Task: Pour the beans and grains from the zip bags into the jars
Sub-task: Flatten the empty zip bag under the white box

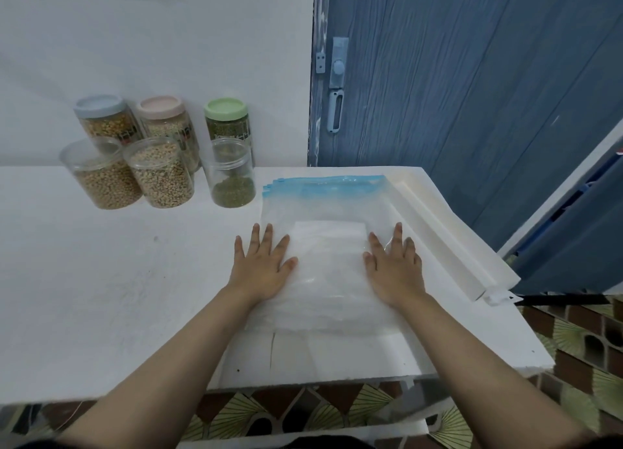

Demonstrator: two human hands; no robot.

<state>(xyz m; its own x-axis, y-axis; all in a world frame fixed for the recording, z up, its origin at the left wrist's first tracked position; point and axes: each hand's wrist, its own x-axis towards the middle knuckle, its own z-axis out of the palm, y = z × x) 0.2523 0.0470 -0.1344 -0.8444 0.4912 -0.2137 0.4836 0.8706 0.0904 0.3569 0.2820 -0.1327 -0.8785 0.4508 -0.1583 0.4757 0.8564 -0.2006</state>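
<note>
Both hands — left hand [262, 264], right hand [395, 269] — lie flat, fingers straight, on empty clear blue-zipped plastic bags [325, 212]; slick stack may slide off white foam tabletop [101, 280].

Flat hands [328, 268] on empty zip bags [325, 246]

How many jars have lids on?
3, in the back row against the wall: blue-lidded jar left, pink-lidded jar middle, green-lidded jar right. Three open jars stand in front.
</note>
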